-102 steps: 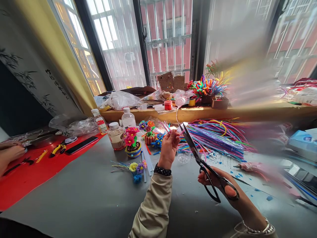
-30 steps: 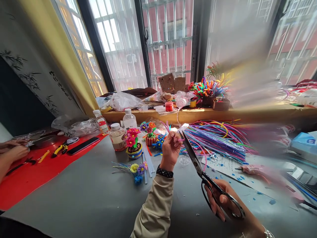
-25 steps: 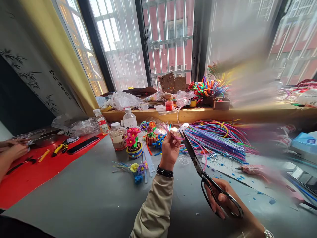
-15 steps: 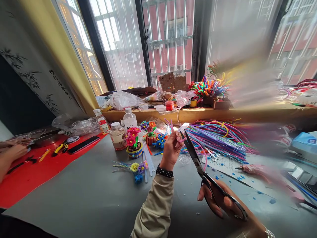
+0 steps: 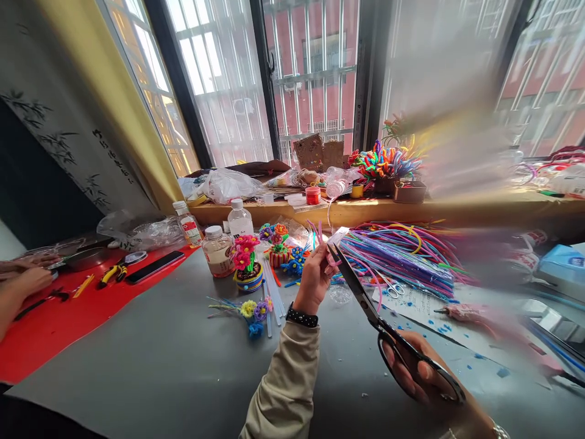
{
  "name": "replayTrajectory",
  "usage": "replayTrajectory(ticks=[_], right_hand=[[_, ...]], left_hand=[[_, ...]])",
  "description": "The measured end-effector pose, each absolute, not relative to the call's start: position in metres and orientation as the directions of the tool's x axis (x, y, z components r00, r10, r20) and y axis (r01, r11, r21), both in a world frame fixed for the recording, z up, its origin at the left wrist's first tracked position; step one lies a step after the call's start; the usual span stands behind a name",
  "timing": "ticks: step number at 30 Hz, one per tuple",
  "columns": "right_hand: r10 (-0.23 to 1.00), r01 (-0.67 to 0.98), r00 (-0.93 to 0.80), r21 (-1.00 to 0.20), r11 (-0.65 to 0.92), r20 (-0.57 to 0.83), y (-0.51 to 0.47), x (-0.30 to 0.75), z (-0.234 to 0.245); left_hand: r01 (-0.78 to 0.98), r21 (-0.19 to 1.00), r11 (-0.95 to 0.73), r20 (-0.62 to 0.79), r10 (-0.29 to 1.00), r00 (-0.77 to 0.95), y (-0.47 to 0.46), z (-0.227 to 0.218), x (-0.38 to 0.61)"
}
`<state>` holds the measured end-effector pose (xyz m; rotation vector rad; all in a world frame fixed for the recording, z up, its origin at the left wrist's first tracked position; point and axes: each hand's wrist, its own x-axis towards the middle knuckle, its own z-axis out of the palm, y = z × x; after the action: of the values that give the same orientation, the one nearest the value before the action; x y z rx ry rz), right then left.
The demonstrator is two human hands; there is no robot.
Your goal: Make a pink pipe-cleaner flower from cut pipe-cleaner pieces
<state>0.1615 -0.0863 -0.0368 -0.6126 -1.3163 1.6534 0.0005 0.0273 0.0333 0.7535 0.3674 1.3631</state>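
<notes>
My left hand (image 5: 315,277) is raised over the middle of the table, fingers closed in a pinch on pink pipe cleaners (image 5: 315,230) whose ends stick up past the fingertips. In my right hand (image 5: 418,369) is a large pair of black-handled scissors (image 5: 368,303), thumb and fingers through the loops. Their blades look nearly closed, with the tips right at the left fingertips. Whether the blades touch the pink stem is hard to make out. Just left of my wrist lie small pipe-cleaner flowers (image 5: 259,310) and clear glue sticks (image 5: 273,299).
Behind the hands lies a bundle of coloured pipe cleaners (image 5: 402,256). Small white scissors (image 5: 395,288) and a pink glue gun (image 5: 470,312) are on the right. Bottles (image 5: 218,251) and a potted pipe-cleaner flower (image 5: 249,277) stand left. Another person's hands (image 5: 27,280) are over the red mat (image 5: 59,335).
The scissor blades have come together from slightly apart. My right hand has shifted a little right. My left hand has barely moved and keeps its pinch.
</notes>
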Motion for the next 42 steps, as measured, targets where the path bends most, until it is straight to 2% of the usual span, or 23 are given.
replayTrajectory(ticks=[7, 18, 23, 27, 33, 37, 42], right_hand=[[0.914, -0.279, -0.401, -0.959, -0.055, 0.065, -0.088, 0.158, -0.035], [0.902, -0.209, -0.423, -0.978, -0.012, 0.08, -0.086, 0.156, -0.035], [0.873, -0.212, -0.474, -0.977, 0.014, 0.116, -0.084, 0.155, -0.033], [0.891, -0.29, -0.402, -0.952, 0.095, 0.211, -0.091, 0.154, -0.024], [0.816, -0.28, -0.545, -0.959, 0.036, 0.19, -0.093, 0.159, -0.02], [0.811, -0.291, -0.553, -0.956, 0.027, 0.191, -0.092, 0.159, -0.021], [0.814, -0.363, -0.516, -0.929, 0.075, 0.267, -0.091, 0.16, -0.024]], left_hand=[[-0.777, 0.63, 0.015, 0.139, 0.982, 0.131, 0.033, 0.029, 0.001], [-0.79, 0.614, 0.011, 0.15, 0.98, 0.13, 0.035, 0.026, 0.003], [-0.737, 0.676, 0.018, 0.185, 0.963, 0.194, 0.033, 0.027, 0.003], [-0.69, 0.724, 0.016, 0.203, 0.95, 0.235, 0.031, 0.027, 0.004], [-0.627, 0.778, 0.041, 0.17, 0.947, 0.273, 0.028, 0.027, 0.006], [-0.587, 0.809, 0.036, 0.177, 0.937, 0.302, 0.025, 0.027, 0.008], [-0.552, 0.833, 0.034, 0.194, 0.916, 0.35, 0.023, 0.026, 0.01]])
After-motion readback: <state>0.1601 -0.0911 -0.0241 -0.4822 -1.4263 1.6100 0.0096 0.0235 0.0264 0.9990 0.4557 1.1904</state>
